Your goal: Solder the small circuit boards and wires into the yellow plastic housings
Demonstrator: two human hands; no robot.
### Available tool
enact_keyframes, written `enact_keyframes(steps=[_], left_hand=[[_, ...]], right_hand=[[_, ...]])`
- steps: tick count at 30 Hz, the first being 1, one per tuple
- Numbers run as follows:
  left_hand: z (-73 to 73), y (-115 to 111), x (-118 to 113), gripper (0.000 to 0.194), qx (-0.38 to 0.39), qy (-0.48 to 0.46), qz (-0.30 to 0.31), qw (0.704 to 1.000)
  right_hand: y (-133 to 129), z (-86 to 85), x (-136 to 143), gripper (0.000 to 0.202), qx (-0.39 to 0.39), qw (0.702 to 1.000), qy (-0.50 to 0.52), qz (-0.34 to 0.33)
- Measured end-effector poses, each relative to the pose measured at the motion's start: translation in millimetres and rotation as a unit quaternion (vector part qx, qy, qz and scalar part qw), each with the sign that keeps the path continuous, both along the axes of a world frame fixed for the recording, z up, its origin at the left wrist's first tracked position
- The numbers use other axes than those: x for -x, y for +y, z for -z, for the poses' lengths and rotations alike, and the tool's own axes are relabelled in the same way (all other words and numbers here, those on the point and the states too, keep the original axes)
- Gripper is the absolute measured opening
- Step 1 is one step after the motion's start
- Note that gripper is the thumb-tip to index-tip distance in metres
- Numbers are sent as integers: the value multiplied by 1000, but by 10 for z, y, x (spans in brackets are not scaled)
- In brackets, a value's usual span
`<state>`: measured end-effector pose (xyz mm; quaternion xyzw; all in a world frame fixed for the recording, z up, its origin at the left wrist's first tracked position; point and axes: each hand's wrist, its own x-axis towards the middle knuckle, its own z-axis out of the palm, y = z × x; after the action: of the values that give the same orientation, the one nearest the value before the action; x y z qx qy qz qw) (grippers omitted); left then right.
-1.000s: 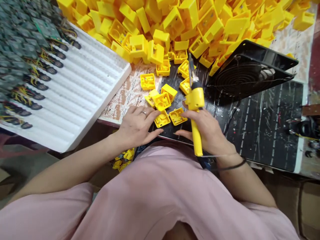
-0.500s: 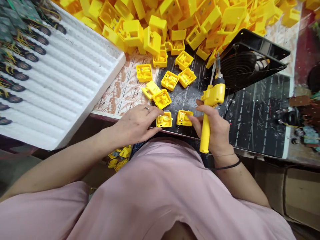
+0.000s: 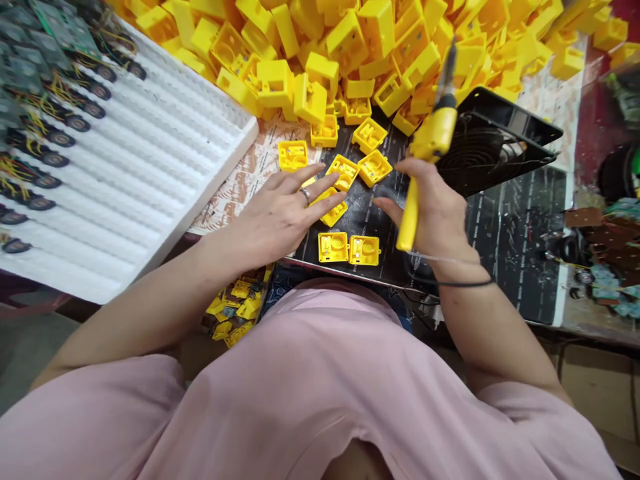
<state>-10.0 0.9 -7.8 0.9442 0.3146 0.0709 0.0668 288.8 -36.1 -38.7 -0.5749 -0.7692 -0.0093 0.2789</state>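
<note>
My left hand [image 3: 280, 217] is spread over a small group of yellow cases, its fingertips on or just above an open case [image 3: 343, 173] and another case [image 3: 333, 208]. In my right hand [image 3: 435, 213] is a yellow soldering tool [image 3: 434, 137], its handle against the palm and its metal tip pointing away from me. The thumb and index finger of that hand are apart. Two open yellow cases, one on the left [image 3: 333, 247] and one on the right [image 3: 364, 251], lie side by side at the near edge of the black mat.
A large heap of yellow cases [image 3: 350, 40] covers the back. On the left stands a white foam tray [image 3: 185, 133] with wired circuit boards. A black fan [image 3: 485, 147] is behind my right hand, and circuit parts [image 3: 607, 273] lie far right.
My left hand has moved from the near left case up to the group behind. My right hand, with the tool, has lifted away from the near right case, which now sits against its neighbour.
</note>
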Motion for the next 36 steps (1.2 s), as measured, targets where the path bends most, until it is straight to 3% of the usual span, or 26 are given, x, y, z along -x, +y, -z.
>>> enact_keyframes(steps=[3, 5, 10, 13, 18, 24, 30, 34, 36], left_hand=[[-8, 166, -123, 52, -2, 63, 6, 998], [-16, 202, -187, 49, -37, 78, -21, 996], [-91, 177, -264, 47, -81, 84, -7, 993], [-115, 220, -281, 43, -65, 112, 20, 991], [-43, 277, -294, 32, -38, 97, 37, 994], [29, 163, -321, 31, -27, 71, 56, 996], [6, 364, -338, 37, 29, -24, -41, 998], [-70, 573, -128, 38, 69, 1, 13, 998], [-98, 591, -16, 37, 82, 24, 60, 995]], right_hand=[[396, 87, 18, 44, 43, 998, -35, -6], [455, 126, 14, 36, 48, 998, -41, -6], [27, -8, -79, 41, 45, 995, -89, 19], [-160, -100, -103, 49, 61, 994, -95, -9], [-49, -74, -101, 44, 77, 992, -35, -97], [-42, -45, -132, 43, 107, 991, 5, -83], [-231, -29, -65, 41, 58, 994, 42, -87], [-316, -118, -45, 45, 43, 988, 72, -132], [-233, -182, -65, 42, 36, 990, 76, -117]])
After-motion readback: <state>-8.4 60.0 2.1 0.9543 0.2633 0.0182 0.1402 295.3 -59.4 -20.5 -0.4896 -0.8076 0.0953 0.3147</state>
